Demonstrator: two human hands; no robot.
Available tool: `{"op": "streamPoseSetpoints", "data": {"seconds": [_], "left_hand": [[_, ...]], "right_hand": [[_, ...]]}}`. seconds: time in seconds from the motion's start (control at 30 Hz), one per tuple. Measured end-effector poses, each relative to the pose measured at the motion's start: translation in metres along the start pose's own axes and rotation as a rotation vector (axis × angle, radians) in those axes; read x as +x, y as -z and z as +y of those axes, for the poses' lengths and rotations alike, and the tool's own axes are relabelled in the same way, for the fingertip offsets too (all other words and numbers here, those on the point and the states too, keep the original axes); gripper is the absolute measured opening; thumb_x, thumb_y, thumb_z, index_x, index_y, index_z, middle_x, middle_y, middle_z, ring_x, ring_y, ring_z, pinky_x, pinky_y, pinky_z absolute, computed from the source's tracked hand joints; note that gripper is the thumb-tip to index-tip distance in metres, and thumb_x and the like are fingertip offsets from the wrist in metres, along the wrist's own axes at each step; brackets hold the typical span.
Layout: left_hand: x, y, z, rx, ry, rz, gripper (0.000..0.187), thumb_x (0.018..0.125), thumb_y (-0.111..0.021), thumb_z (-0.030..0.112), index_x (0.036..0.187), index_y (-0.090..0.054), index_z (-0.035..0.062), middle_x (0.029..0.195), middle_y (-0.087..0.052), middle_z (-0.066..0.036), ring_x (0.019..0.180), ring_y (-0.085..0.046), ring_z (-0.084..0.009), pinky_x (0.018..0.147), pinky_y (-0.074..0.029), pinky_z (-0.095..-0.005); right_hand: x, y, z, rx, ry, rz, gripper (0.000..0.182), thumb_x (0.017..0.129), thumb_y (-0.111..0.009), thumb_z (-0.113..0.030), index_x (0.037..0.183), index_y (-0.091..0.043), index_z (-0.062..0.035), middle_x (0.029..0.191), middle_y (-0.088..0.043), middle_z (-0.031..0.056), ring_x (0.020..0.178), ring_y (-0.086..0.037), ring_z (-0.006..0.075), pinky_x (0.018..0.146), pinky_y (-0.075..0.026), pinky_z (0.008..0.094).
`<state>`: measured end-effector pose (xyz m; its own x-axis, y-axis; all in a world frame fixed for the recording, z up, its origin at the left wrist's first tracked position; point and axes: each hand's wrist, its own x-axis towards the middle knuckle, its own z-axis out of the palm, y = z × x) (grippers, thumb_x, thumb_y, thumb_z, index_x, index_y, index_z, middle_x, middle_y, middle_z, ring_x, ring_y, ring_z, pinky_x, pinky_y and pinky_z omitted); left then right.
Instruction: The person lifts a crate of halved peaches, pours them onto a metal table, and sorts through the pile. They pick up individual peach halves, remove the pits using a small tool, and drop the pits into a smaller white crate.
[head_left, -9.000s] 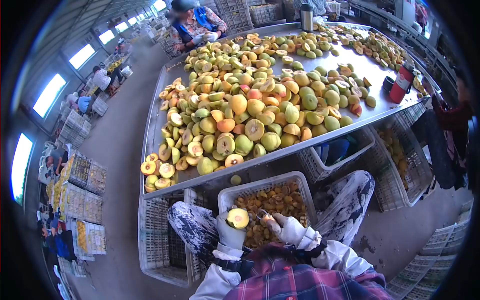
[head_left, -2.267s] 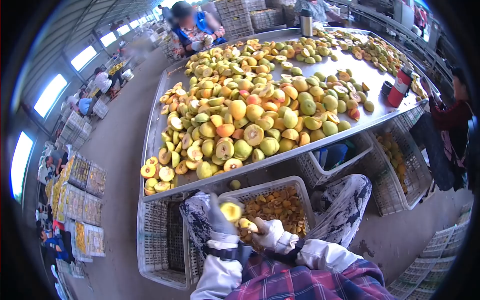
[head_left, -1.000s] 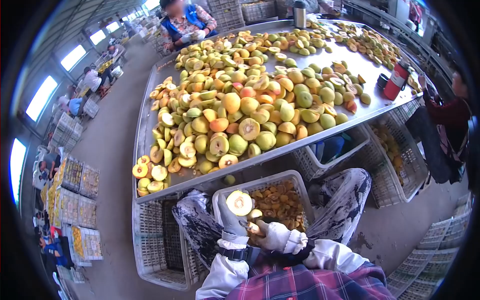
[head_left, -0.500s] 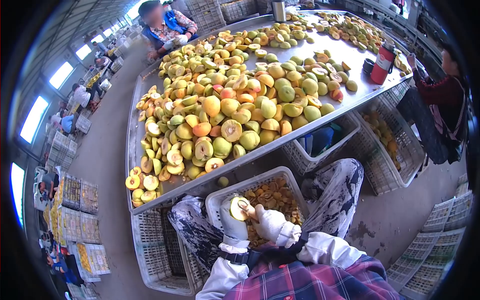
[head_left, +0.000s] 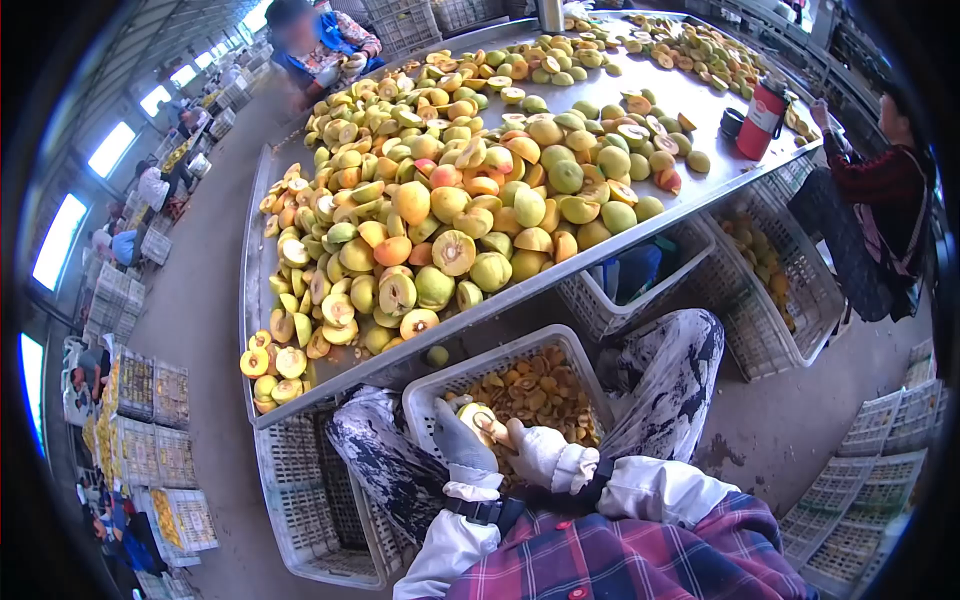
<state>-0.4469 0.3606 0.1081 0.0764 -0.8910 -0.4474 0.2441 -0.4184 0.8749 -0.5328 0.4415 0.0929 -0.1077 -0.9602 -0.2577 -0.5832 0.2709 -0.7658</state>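
My left hand (head_left: 458, 445), in a grey glove, holds a yellow peach half (head_left: 477, 423) cut side up over a white crate (head_left: 432, 381) between my knees. My right hand (head_left: 535, 452), in a white glove, presses a small pitting tool into the peach half; the tool is mostly hidden by the fingers. The crate holds several orange pits and scraps (head_left: 535, 385). Just beyond it, a steel table (head_left: 268, 185) carries a large heap of whole and halved peaches (head_left: 450, 215).
A red flask (head_left: 760, 108) stands on the table's right end. White crates (head_left: 760, 290) sit under and beside the table. A person in dark red (head_left: 880, 200) sits at the right, another person (head_left: 315, 40) at the far end. Stacked crates (head_left: 140, 400) line the left floor.
The view has tilted so the table sits higher and further left. My hands have come lower and closer to my body, and my right hand has closed onto the peach half.
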Motion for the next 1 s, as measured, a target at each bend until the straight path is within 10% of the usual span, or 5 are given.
{"op": "streamPoseSetpoints", "data": {"seconds": [0.2, 0.3, 0.37, 0.53, 1.0], "left_hand": [[-0.002, -0.005, 0.006, 0.127, -0.042, -0.051, 0.044, 0.091, -0.037, 0.038, 0.083, -0.058, -0.0008, 0.069, -0.059, -0.009, 0.062, -0.057, -0.0176, 0.060, -0.046, -0.0264], [0.007, 0.000, 0.009, 0.180, -0.214, -0.251, 0.047, 0.092, -0.037, 0.038, 0.082, -0.059, -0.0024, 0.070, -0.061, -0.010, 0.060, -0.057, -0.0170, 0.057, -0.046, -0.0259], [0.015, 0.006, 0.010, 0.162, -0.233, -0.313, 0.044, 0.091, -0.040, 0.034, 0.078, -0.060, -0.0029, 0.071, -0.061, -0.011, 0.059, -0.058, -0.0164, 0.056, -0.047, -0.0256], [0.021, 0.010, 0.014, 0.165, -0.099, -0.381, 0.036, 0.090, -0.047, 0.026, 0.073, -0.061, -0.0028, 0.070, -0.062, -0.010, 0.058, -0.059, -0.0165, 0.056, -0.048, -0.0254], [0.015, 0.021, 0.021, 0.152, -0.158, -0.485, 0.027, 0.086, -0.050, 0.023, 0.078, -0.059, -0.0015, 0.071, -0.061, -0.010, 0.063, -0.060, -0.0169, 0.057, -0.048, -0.0254]], "right_hand": [[0.003, 0.000, 0.003, 0.076, -0.069, -0.070, 0.025, 0.076, -0.057, -0.019, 0.094, -0.048, -0.0042, 0.072, -0.060, 0.0194, 0.069, -0.060, 0.0344, 0.059, -0.046, 0.0424], [0.007, 0.009, 0.001, 0.566, -0.128, -0.204, 0.024, 0.076, -0.058, -0.017, 0.096, -0.056, -0.0033, 0.077, -0.061, 0.0115, 0.071, -0.055, 0.0136, 0.065, -0.045, 0.0310], [0.015, 0.005, 0.011, 0.600, -0.140, -0.288, 0.026, 0.074, -0.057, -0.020, 0.092, -0.055, -0.0018, 0.077, -0.062, 0.0157, 0.072, -0.061, 0.0271, 0.066, -0.047, 0.0361], [0.022, 0.024, 0.000, -0.017, 0.025, -0.233, 0.027, 0.073, -0.057, -0.022, 0.092, -0.056, -0.0015, 0.073, -0.061, 0.0159, 0.071, -0.061, 0.0285, 0.063, -0.047, 0.0378], [0.006, 0.025, -0.020, 0.709, -0.231, -0.474, 0.018, 0.075, -0.063, -0.017, 0.089, -0.059, -0.0060, 0.068, -0.057, 0.0001, 0.061, -0.052, 0.0078, 0.055, -0.043, 0.0239]]}}
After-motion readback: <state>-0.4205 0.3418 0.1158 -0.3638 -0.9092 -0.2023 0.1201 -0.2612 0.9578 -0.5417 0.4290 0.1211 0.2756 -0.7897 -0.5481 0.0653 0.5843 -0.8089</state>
